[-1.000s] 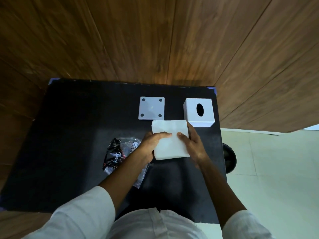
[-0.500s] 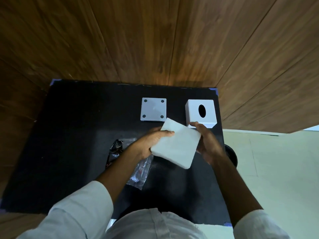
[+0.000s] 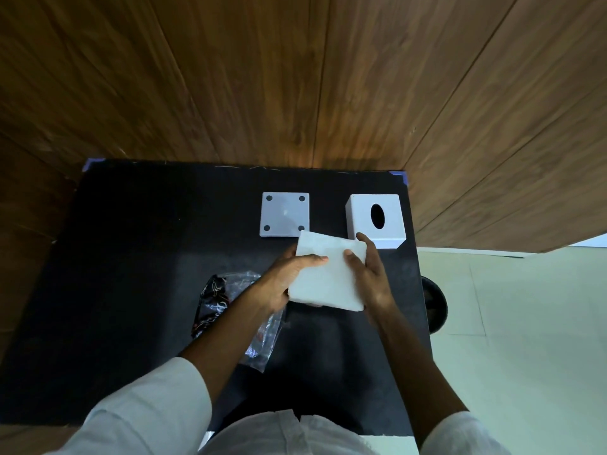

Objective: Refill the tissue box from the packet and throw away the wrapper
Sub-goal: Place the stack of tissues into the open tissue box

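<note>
Both your hands grip the tissue stack (image 3: 328,274) above the black table (image 3: 131,257) | left hand (image 3: 285,277) thumb on top, right hand (image 3: 371,274) along its right edge | tissue box (image 3: 376,220) just beyond, base plate (image 3: 285,214) beside it | wrapper (image 3: 230,300) under your left forearm

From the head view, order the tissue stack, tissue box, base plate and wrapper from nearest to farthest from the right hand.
1. Tissue stack: held in the right hand, with the left hand on its other side.
2. Tissue box: just beyond the fingers, upper right.
3. Base plate: beyond the stack, to the left.
4. Wrapper: far left, under the left forearm.
</note>
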